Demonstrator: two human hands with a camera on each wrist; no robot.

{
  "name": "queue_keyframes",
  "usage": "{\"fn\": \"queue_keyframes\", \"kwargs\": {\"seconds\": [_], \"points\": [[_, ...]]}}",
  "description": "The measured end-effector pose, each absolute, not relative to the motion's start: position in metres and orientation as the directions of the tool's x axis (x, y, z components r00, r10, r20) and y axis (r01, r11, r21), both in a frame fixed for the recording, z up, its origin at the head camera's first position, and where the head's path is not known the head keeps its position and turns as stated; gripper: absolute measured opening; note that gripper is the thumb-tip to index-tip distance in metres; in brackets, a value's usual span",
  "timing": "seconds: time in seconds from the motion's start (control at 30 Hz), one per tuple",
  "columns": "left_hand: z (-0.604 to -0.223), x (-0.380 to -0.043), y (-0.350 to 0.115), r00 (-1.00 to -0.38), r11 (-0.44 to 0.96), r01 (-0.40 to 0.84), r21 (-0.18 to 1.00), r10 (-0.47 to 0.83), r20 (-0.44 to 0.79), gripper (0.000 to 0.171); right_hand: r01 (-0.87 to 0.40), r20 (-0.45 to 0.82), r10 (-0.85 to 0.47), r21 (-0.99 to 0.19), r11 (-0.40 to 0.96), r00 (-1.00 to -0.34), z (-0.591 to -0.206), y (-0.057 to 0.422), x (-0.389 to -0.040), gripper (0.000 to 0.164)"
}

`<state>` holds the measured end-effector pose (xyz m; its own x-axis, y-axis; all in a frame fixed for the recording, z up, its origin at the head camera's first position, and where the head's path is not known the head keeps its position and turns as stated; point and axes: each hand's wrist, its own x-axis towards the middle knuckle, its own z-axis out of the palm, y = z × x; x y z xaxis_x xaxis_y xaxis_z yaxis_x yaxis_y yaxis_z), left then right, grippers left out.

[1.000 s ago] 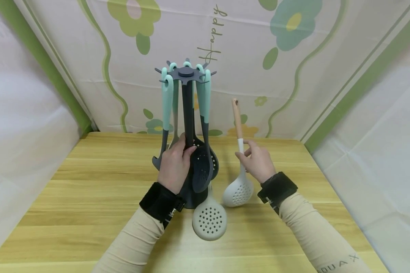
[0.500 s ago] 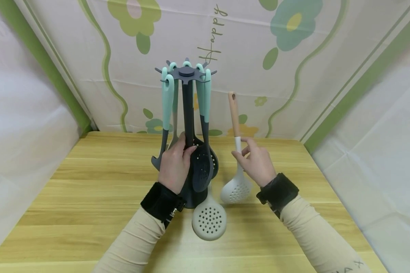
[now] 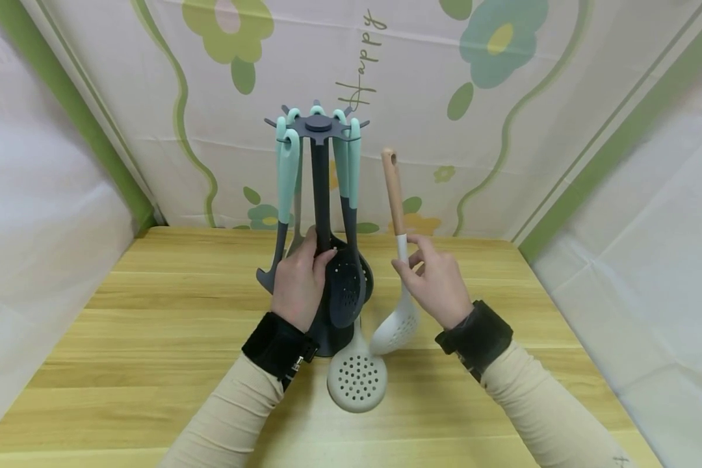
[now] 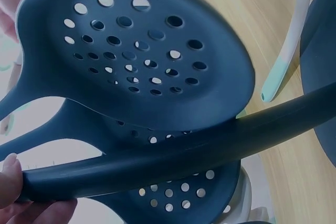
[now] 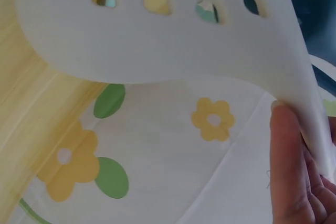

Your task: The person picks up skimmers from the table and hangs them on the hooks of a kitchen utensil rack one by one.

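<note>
In the head view my left hand (image 3: pixel 298 283) grips the black pole (image 3: pixel 322 188) of an upright utensil rack. Teal-handled utensils (image 3: pixel 288 175) hang from its top, among them a dark slotted spoon (image 3: pixel 346 296). My right hand (image 3: pixel 439 279) pinches the neck of a white skimmer ladle (image 3: pixel 396 328) with a wooden handle (image 3: pixel 393 195), tilted right of the rack. The right wrist view shows its holed bowl (image 5: pixel 157 45) and my fingers (image 5: pixel 289 161) at the neck. Fingertips of my left hand (image 4: pixel 10 187) curl round the pole in the left wrist view.
A grey skimmer (image 3: pixel 358 380) has its head in front of the rack's dark base (image 3: pixel 331 338); the slotted spoon hides its upper part. A wooden table (image 3: pixel 169 364) lies beneath. A flowered cloth (image 3: pixel 421 97) stands behind it, with white cloth at both sides.
The white skimmer ladle has risen slightly and moved left with my right hand, its handle leaning further left and its bowl turning towards the grey skimmer. My left hand stays on the pole.
</note>
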<state>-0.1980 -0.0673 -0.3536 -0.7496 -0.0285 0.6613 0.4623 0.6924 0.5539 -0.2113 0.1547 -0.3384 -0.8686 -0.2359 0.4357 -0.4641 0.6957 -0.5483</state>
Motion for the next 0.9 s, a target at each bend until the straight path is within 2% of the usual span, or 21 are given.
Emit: {"fn": "queue_keyframes", "kwargs": {"seconds": [0.43,0.9], "points": [[-0.354,-0.198,-0.066,-0.738,0.699,0.465,0.543,-0.034,0.674,0.023,-0.505,0.482,-0.235,-0.566,0.652,-0.844,-0.329,0.147,-0.199,0.041],[-0.355,-0.199,-0.066,-0.735,0.708,0.467,0.529,-0.022,0.678,0.029,-0.616,0.594,-0.262,-0.533,0.58,-0.761,-0.318,0.138,-0.182,0.037]]}}
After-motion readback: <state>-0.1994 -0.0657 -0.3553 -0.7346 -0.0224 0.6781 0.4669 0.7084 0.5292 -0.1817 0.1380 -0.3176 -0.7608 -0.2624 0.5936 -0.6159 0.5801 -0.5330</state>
